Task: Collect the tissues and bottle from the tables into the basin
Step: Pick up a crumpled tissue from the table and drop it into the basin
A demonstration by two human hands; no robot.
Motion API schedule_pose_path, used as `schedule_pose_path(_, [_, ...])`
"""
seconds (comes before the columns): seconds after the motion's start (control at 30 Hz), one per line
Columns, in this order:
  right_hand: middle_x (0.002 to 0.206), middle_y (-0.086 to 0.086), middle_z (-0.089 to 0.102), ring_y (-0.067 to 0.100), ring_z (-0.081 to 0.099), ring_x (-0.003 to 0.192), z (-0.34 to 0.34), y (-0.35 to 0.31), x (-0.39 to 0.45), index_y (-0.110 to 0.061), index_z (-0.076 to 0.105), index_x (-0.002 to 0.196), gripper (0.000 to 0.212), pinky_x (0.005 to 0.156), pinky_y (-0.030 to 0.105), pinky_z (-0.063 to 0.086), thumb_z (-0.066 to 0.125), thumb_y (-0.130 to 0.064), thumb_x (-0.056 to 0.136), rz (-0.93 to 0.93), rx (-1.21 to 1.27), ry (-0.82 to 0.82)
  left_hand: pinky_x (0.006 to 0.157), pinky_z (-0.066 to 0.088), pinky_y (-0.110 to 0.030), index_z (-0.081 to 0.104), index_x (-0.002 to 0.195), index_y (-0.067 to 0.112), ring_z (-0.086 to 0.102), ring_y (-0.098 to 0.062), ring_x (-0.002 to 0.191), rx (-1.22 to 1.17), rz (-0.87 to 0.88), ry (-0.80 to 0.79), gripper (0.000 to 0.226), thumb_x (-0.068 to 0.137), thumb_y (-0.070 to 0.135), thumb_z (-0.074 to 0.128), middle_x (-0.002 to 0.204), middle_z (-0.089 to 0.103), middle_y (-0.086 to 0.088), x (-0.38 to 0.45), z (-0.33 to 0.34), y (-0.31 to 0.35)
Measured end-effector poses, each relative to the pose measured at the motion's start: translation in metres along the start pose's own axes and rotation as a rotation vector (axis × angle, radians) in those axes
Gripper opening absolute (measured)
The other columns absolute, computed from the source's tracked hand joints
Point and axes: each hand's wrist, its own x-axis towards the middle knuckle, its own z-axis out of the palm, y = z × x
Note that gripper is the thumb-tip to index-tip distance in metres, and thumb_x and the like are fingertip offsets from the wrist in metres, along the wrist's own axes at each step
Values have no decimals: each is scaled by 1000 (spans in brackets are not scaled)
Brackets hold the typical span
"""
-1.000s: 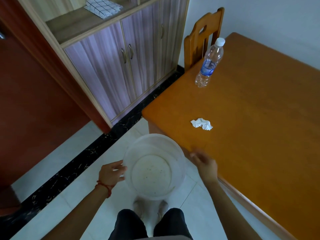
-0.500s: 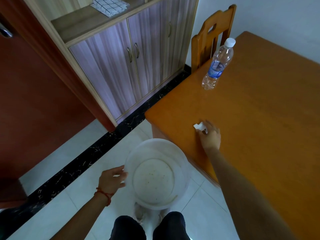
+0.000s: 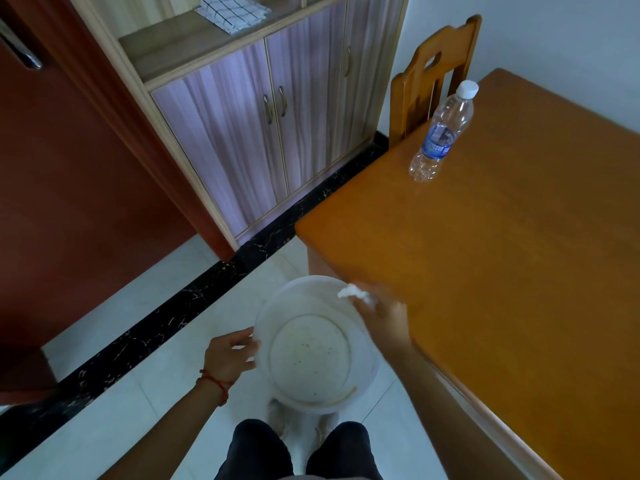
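Note:
A white round basin hangs in front of me above the tiled floor, and my left hand grips its left rim. My right hand holds a crumpled white tissue over the basin's right rim, just off the table's near corner. A clear plastic bottle with a blue label and white cap stands upright on the orange wooden table, near its far left edge. Apart from a few specks, the basin's inside looks bare.
A wooden chair is tucked at the table's far end. A cabinet with purple doors lines the left wall, a checked cloth on its shelf. A red-brown door stands at left. My legs and feet are below the basin.
My right hand has lifted the tissue off the table and drawn it back towards me, over the basin's rim. My left hand still holds the basin.

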Motion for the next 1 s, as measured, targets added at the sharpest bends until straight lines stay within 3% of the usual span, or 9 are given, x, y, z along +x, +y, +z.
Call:
schedule_pose_path(0.1, [108,-8,62,8,59,99,19,-6,-22,-18,62,112,27,94,30,49,62,-25,85,50,60,-121,58,54,-30,57,116,-2,58,-21,77,-4,4,1,38,79,-3,62,81,62,-1,-5,-1,2])
schedule_pose_path(0.23, [130,-8,54,11,47,122,33,-9,-36,-30,50,126,44,99,9,30,62,-34,84,70,13,-273,47,54,-17,56,117,-3,57,-21,77,-36,6,8,38,80,-4,60,81,61,-3,-10,-5,4])
schedule_pose_path(0.37, [135,-6,52,8,40,126,29,-12,-40,-29,49,127,55,110,36,32,69,-38,77,-65,-43,-248,46,54,-16,56,118,-3,56,-22,78,-77,12,30,38,80,-5,60,81,60,-4,-15,-13,2])
schedule_pose_path(0.5, [137,2,50,13,37,128,17,-16,-36,-23,51,127,52,109,39,30,68,-36,79,-97,-97,-88,52,56,-20,56,118,-3,56,-29,84,-110,27,68,38,80,-5,60,83,60,-6,-21,-27,-4])
schedule_pose_path(0.6, [141,3,45,23,38,131,12,-13,-36,-22,46,131,54,107,36,28,59,-42,83,84,-101,-39,74,54,-37,56,117,-3,57,-32,91,-135,23,103,38,80,-3,61,98,61,-14,-24,-40,-10])
schedule_pose_path(0.67, [142,5,45,25,41,130,14,-11,-38,-18,42,134,58,107,39,33,58,-42,84,206,-82,-49,77,52,-40,57,117,-1,58,-31,92,-151,23,126,38,80,-1,61,103,61,-16,-26,-49,-13])
schedule_pose_path(0.77, [129,7,58,21,57,110,25,-15,-39,-13,50,128,48,93,33,45,62,-32,85,330,23,-70,78,52,-40,57,117,-1,58,-30,90,-173,26,161,37,80,0,61,103,61,-14,-25,-65,-17])
schedule_pose_path(0.9, [98,0,68,11,61,88,48,-29,-35,-8,60,119,32,78,16,45,56,-20,89,312,15,-129,79,51,-41,57,117,-2,58,-30,88,-221,10,185,37,80,-1,61,94,62,-12,-17,-90,-18])
schedule_pose_path(1.0, [87,0,69,17,65,83,67,-44,-25,-8,65,111,26,79,27,51,56,-19,89,297,23,-145,68,57,-35,57,116,-2,57,-29,87,-232,12,173,36,80,-2,61,87,62,-8,-5,-113,-17])
